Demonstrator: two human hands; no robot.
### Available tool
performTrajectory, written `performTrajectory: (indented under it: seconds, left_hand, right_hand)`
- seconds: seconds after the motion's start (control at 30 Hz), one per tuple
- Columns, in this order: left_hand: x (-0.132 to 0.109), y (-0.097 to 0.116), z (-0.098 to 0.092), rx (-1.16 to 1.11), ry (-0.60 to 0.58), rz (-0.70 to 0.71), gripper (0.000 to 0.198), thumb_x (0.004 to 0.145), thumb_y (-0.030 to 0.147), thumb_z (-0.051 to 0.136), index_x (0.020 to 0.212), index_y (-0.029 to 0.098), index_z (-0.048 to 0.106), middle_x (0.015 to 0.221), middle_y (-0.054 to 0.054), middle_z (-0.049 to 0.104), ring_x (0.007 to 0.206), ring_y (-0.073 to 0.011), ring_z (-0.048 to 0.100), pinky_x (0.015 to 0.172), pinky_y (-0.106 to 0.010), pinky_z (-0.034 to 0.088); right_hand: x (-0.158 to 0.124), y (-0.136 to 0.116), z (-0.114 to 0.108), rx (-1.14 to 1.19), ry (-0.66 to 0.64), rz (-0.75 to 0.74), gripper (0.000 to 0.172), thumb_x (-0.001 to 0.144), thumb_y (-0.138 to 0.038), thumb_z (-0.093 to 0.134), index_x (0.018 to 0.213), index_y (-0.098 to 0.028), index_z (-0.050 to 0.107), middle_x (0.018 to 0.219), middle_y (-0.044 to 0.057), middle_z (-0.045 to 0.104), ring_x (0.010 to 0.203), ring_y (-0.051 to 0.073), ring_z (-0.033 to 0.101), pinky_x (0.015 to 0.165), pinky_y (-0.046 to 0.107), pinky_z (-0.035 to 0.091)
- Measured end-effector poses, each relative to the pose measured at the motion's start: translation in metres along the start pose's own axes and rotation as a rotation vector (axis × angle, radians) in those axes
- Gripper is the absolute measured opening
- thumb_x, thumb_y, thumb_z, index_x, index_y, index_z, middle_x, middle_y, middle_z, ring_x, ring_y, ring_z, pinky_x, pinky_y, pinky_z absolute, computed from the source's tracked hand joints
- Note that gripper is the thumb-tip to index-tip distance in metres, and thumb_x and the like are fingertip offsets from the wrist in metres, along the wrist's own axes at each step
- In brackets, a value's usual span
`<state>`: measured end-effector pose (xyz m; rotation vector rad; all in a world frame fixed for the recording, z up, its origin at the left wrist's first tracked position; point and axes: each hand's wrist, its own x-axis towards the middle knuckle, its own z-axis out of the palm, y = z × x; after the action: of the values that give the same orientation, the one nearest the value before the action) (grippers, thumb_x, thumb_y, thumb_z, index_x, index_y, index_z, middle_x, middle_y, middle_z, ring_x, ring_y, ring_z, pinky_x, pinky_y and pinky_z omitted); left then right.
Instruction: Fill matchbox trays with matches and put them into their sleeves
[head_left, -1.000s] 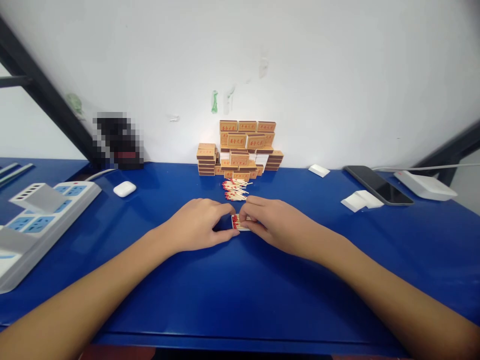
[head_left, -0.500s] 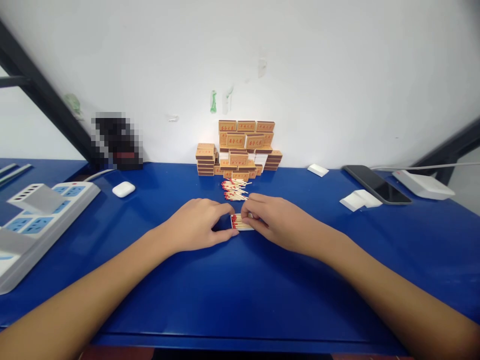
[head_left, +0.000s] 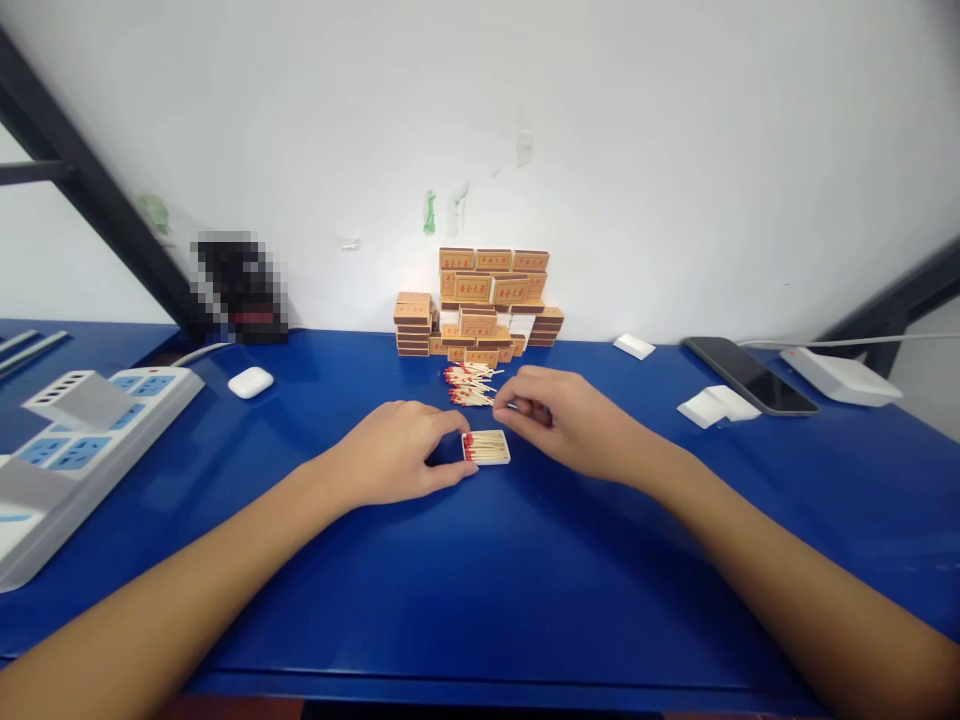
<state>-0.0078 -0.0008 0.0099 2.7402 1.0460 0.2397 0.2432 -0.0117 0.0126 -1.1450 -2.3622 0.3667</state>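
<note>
A small white matchbox tray (head_left: 487,463) lies on the blue table, with red-headed matches (head_left: 486,445) side by side in it. My left hand (head_left: 401,455) grips the tray's left end between thumb and fingers. Just behind the tray is a loose heap of red-headed matches (head_left: 471,385). My right hand (head_left: 559,415) is at the heap's right edge, above and right of the tray. Its thumb and forefinger come together in a pinch, other fingers curled; whether a match is between the tips is too small to tell.
Stacked yellow-brown matchboxes (head_left: 493,288) stand against the white wall. A power strip (head_left: 112,440) and a white earbud case (head_left: 250,382) are on the left. White box pieces (head_left: 716,405), a phone (head_left: 750,375) and a white charger block (head_left: 840,375) lie on the right.
My right hand has lifted off the tray and moved up and slightly right, to the loose match heap, uncovering the matches in the tray. My left hand keeps its hold on the tray.
</note>
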Motion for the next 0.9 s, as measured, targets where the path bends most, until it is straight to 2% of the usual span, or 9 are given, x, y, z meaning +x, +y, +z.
performTrajectory:
  seconds: [0.17, 0.33, 0.53, 0.63, 0.77, 0.83, 0.9]
  left_hand:
    - [-0.001, -0.001, 0.001, -0.008, 0.005, 0.002, 0.032, 0.095, 0.049, 0.065, 0.107, 0.020, 0.071, 0.070, 0.001, 0.062, 0.061, -0.0157, 0.057, 0.058, -0.028, 0.035]
    - [-0.001, -0.002, 0.003, -0.011, 0.016, 0.030, 0.031, 0.095, 0.047, 0.066, 0.109, 0.020, 0.072, 0.069, 0.002, 0.063, 0.059, -0.0150, 0.058, 0.057, -0.028, 0.034]
    - [0.000, -0.001, 0.002, 0.009, 0.015, 0.016, 0.031, 0.095, 0.048, 0.065, 0.109, 0.021, 0.072, 0.069, 0.002, 0.063, 0.059, -0.0153, 0.057, 0.057, -0.028, 0.033]
    - [-0.001, 0.000, 0.001, 0.010, 0.010, 0.014, 0.031, 0.095, 0.048, 0.066, 0.111, 0.022, 0.072, 0.069, 0.002, 0.064, 0.060, -0.0156, 0.058, 0.058, -0.028, 0.034]
    - [-0.001, 0.000, 0.001, 0.005, 0.005, 0.001, 0.032, 0.095, 0.049, 0.066, 0.112, 0.022, 0.073, 0.070, 0.002, 0.064, 0.060, -0.0155, 0.058, 0.058, -0.028, 0.034]
    - [0.000, 0.000, 0.000, 0.004, 0.002, -0.003, 0.033, 0.096, 0.049, 0.065, 0.112, 0.022, 0.073, 0.070, 0.001, 0.064, 0.060, -0.0155, 0.058, 0.058, -0.028, 0.034]
    - [0.000, 0.000, -0.001, -0.001, -0.003, -0.005, 0.034, 0.096, 0.049, 0.064, 0.112, 0.021, 0.073, 0.070, 0.001, 0.064, 0.060, -0.0156, 0.058, 0.058, -0.028, 0.035]
  right_hand:
    - [-0.001, -0.010, 0.006, 0.056, -0.116, -0.074, 0.019, 0.101, -0.021, 0.059, 0.099, -0.020, 0.077, 0.084, 0.002, 0.058, 0.071, 0.013, 0.053, 0.065, 0.027, 0.040]
    - [-0.002, -0.009, 0.002, 0.051, -0.038, -0.051, 0.016, 0.097, -0.017, 0.062, 0.099, -0.021, 0.078, 0.084, 0.002, 0.058, 0.072, 0.013, 0.054, 0.065, 0.027, 0.041]
    - [-0.001, -0.006, 0.009, 0.034, -0.092, -0.039, 0.012, 0.094, -0.014, 0.064, 0.093, -0.019, 0.075, 0.082, 0.000, 0.058, 0.069, 0.012, 0.053, 0.065, 0.026, 0.040]
    - [0.000, -0.008, 0.007, 0.001, -0.075, -0.035, 0.010, 0.094, -0.015, 0.064, 0.090, -0.019, 0.073, 0.080, 0.000, 0.058, 0.069, 0.012, 0.052, 0.065, 0.026, 0.039]
    - [0.001, 0.004, -0.018, -0.114, -0.020, -0.013, 0.014, 0.097, -0.023, 0.061, 0.088, -0.020, 0.072, 0.080, 0.001, 0.061, 0.071, 0.014, 0.055, 0.067, 0.028, 0.040]
    - [-0.002, 0.023, -0.039, -0.275, 0.042, 0.060, 0.015, 0.096, -0.026, 0.060, 0.090, -0.020, 0.072, 0.080, 0.003, 0.065, 0.071, 0.017, 0.056, 0.066, 0.030, 0.040]
    - [-0.007, 0.048, -0.059, -0.479, 0.172, 0.193, 0.018, 0.096, -0.029, 0.058, 0.090, -0.019, 0.072, 0.082, 0.006, 0.065, 0.069, 0.019, 0.055, 0.064, 0.033, 0.037]
